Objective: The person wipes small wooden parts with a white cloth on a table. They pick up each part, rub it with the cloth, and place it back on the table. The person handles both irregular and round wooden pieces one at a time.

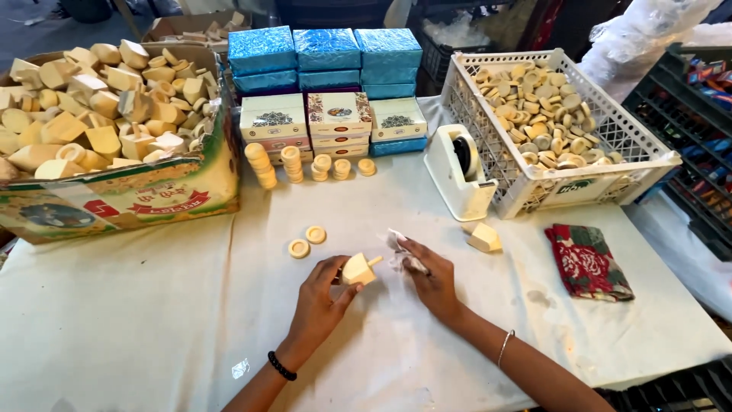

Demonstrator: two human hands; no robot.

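Observation:
My left hand [320, 301] holds a cream wooden spinning-top piece [358, 268] with a short peg pointing right, just above the white table cover [152, 320]. My right hand [431, 282] pinches a small crumpled clear wrapper [398, 246] beside it. Two small cream rings [306, 241] lie on the cover just left of my left hand. Another cream top piece [483, 237] lies to the right of my right hand.
A cardboard box [122, 191] heaped with cream pieces stands at the left. Stacked blue and white gift boxes [332, 84] sit at the back, ring stacks [293, 162] before them. A white tape dispenser [460, 174], a white crate [610, 172] of rings and a red patterned cloth [587, 261] lie right.

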